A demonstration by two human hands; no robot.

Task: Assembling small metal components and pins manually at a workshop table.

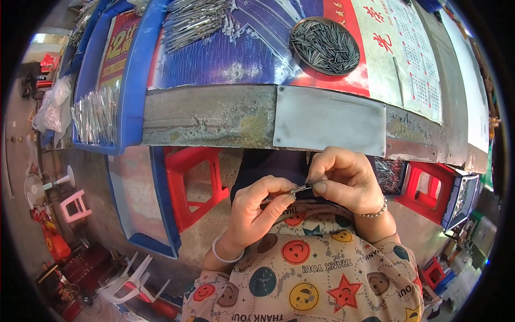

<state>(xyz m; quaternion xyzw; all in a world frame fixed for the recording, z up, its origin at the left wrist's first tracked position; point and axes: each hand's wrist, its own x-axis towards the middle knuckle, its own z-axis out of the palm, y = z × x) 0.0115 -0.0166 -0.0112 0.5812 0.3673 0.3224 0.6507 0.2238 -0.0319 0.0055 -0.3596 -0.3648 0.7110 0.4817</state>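
Above my lap, in front of the table edge, my two hands meet nearly tip to tip. My left hand (258, 206) is closed, with thumb and forefinger pinching a slender silvery metal piece (300, 189). Its other end is hidden behind the fingers. At that tip my right hand (347, 182) is closed too, thumb against forefinger, on something small and dark that I cannot make out. Beyond them on the table stands a round bowl (322, 72) full of dark, pointed metal pins (326, 45). Many similar slim silvery pieces (194, 22) lie piled at the far left.
A blue tray (131, 80) at the table's left holds upright slim metal pieces (96, 115). A bare metal plate (330, 121) is screwed to the table's front edge. Red stools (196, 185) and another blue tray (171, 231) stand below. A single thin rod (399, 80) lies on the calendar sheet.
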